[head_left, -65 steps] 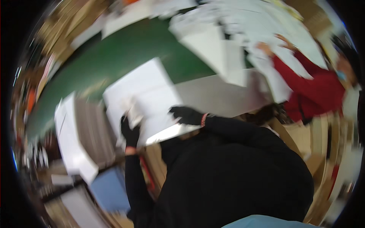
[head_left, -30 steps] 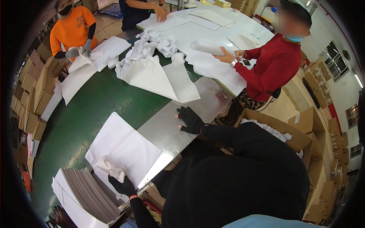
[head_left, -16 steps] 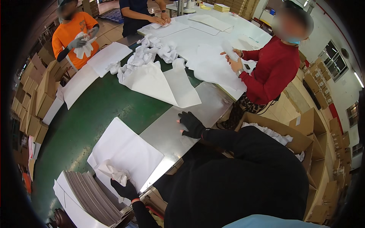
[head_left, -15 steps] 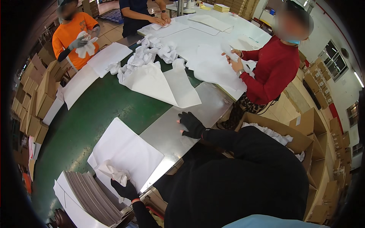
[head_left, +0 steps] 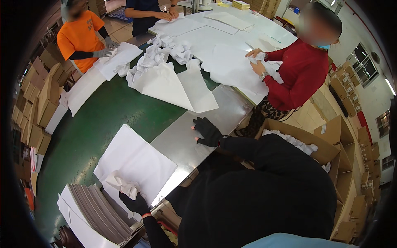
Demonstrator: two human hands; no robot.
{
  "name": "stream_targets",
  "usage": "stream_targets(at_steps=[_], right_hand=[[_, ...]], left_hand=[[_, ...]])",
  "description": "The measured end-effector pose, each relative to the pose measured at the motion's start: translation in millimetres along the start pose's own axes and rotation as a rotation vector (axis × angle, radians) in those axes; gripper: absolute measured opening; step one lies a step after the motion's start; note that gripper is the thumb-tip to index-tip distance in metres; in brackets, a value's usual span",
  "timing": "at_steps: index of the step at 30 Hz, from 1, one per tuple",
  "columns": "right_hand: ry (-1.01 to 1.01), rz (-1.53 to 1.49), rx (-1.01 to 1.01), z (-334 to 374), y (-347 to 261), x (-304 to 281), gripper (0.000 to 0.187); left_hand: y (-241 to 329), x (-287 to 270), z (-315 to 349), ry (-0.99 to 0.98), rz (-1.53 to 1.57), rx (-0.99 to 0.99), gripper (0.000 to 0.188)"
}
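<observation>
One crumpled white paper [head_left: 123,184] is gripped in the fingers of the black-gloved left hand [head_left: 134,203], over the near left part of a stack of flat white sheets [head_left: 138,155]. The stack lies on the green bench [head_left: 93,128], partly across a shiny metal plate [head_left: 178,138]. Over that plate the right hand [head_left: 209,133], also black-gloved with bare fingertips, is open, its fingers spread and holding nothing. Left of the sheets, just beside them, stands a pile of grey boards [head_left: 97,213]. Farther across are a folded white sheet [head_left: 163,87] and a heap of crumpled paper [head_left: 151,60]. Beyond, co-workers in orange [head_left: 80,39], dark blue [head_left: 142,14] and red [head_left: 300,78] handle white paper.
</observation>
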State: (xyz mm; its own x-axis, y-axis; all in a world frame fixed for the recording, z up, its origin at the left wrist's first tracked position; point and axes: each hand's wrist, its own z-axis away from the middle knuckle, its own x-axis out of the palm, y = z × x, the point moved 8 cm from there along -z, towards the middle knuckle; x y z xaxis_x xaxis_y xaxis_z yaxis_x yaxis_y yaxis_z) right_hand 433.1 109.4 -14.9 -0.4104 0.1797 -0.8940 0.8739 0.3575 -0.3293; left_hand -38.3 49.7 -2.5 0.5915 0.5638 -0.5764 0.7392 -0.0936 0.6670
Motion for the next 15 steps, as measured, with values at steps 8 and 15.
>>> stream_targets(at_steps=[8, 15], right_hand=[[-0.062, -0.006, 0.160, -18.6, 36.9, -13.5, 0.050], [1.186, -0.004, 0.150, -43.5, 46.9, -407.7, 0.044]], left_hand=[[-10.3, 0.8, 1.1, 0.010, 0.182, -0.079, 0.046], [-13.3, -1.2, 7.5, 0.036, -0.033, -0.001, 0.048]])
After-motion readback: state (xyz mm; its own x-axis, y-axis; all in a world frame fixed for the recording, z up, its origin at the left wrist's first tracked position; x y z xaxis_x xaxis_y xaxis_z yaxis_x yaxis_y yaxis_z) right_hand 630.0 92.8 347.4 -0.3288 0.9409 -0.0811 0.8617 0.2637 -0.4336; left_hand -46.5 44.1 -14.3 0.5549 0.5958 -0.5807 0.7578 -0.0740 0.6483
